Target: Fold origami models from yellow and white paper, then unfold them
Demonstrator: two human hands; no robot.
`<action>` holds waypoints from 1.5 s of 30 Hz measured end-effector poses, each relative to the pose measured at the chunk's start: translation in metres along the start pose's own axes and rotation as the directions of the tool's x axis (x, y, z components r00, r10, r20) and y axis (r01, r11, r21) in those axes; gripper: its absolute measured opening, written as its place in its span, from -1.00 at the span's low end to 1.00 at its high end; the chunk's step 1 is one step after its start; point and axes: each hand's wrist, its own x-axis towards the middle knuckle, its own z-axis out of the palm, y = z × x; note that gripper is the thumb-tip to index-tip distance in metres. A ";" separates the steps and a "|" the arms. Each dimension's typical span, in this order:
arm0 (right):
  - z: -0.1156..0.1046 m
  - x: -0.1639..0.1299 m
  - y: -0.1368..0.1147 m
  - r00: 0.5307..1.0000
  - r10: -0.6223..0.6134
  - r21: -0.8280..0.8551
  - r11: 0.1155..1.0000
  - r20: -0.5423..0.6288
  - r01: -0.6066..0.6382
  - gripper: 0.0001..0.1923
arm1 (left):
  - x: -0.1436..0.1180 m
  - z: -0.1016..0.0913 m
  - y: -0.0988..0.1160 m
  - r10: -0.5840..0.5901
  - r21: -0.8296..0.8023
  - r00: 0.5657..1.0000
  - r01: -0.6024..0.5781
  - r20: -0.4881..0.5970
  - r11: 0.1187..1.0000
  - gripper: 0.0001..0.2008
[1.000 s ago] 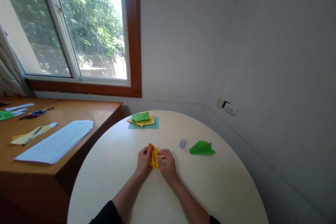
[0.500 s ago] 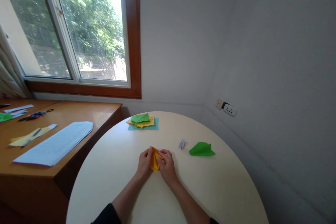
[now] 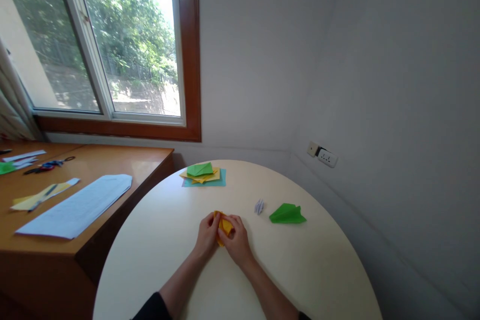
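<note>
A folded yellow paper (image 3: 223,224) lies near the middle of the round white table (image 3: 315,260), pinched between both hands. My left hand (image 3: 207,236) grips its left side and my right hand (image 3: 235,239) covers its right side, so most of the paper is hidden. A green folded paper plane (image 3: 287,214) rests on the table to the right of my hands. A small white folded paper (image 3: 259,206) sits between it and my hands.
A stack of coloured papers (image 3: 204,175), green on yellow on teal, lies at the table's far edge. To the left stands a wooden desk (image 3: 112,165) with a large white sheet (image 3: 77,205), yellow paper and scissors (image 3: 47,165). Walls close in on the right.
My hands have drawn closer together over the yellow paper, folding it smaller and hiding more of it. The other papers have not moved.
</note>
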 end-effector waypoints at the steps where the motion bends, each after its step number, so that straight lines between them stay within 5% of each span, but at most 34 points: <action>1: 0.000 0.000 0.000 1.000 0.005 0.011 1.000 -0.013 -0.005 -0.73 | 0.000 0.000 -0.001 0.002 -0.008 1.000 -0.002 0.000 1.000 -0.64; 10: 0.001 0.002 0.010 0.967 0.256 0.251 0.936 -0.007 -0.246 -0.82 | 0.003 -0.001 -0.006 0.003 -0.037 1.000 -0.002 0.016 0.999 -0.68; 17: 0.001 0.007 0.020 0.946 0.316 0.329 0.903 -0.069 -0.277 -0.72 | 0.001 0.000 0.001 -0.009 -0.040 0.999 0.011 0.054 0.999 -0.66; 26: 0.000 0.009 0.020 0.943 0.327 0.458 0.850 -0.070 -0.261 -0.66 | -0.003 0.003 0.010 -0.075 0.036 0.985 0.071 0.153 0.997 -0.34; 37: -0.002 0.010 0.017 0.946 0.323 0.375 0.876 0.008 -0.302 -0.73 | -0.007 0.003 0.013 -0.065 0.074 0.975 0.051 0.214 0.996 -0.37; 45: -0.004 0.010 0.023 0.912 0.392 0.496 0.820 -0.125 -0.285 -0.70 | -0.005 0.003 0.009 -0.066 0.035 0.981 0.061 0.185 0.998 -0.41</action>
